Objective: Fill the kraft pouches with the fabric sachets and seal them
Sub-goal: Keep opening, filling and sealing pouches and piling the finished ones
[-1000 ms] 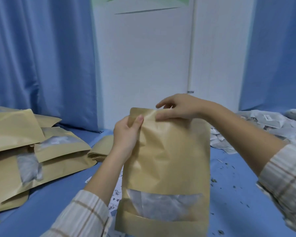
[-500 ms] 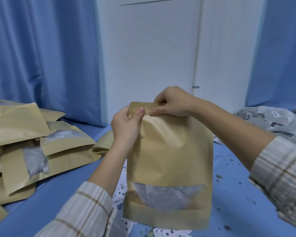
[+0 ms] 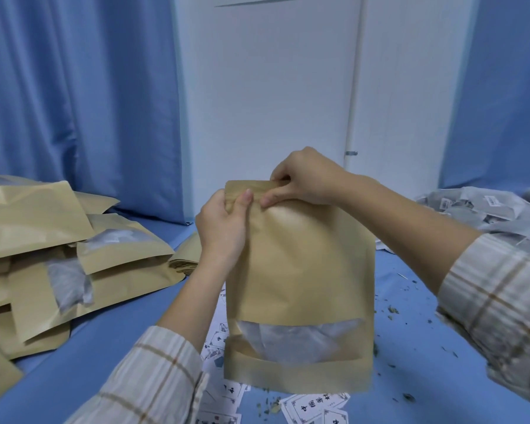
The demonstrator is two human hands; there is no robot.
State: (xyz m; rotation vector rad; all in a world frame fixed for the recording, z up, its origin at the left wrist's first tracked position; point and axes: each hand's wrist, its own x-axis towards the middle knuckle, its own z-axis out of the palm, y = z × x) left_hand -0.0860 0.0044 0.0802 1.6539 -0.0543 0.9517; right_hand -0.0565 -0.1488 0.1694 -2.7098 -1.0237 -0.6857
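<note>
Pouch [image 3: 297,270]: upright at 6 o'clock, keeping sachets down.
Left hand [image 3: 222,223]: pinches top corner, steadying.
Right hand [image 3: 303,179]: pinches seal strip, closing it.

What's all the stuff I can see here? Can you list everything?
held pouch: one, brown, upright at centre, window low down
pouch pile: several, brown, left
sachets: heap, grey-white, far right
printed cards: several, white, under the held pouch
table: one, blue, with dark crumbs
curtains: blue, both sides
door: white, behind
left hand: pinches the pouch's top left
right hand: pinches the top edge
</note>
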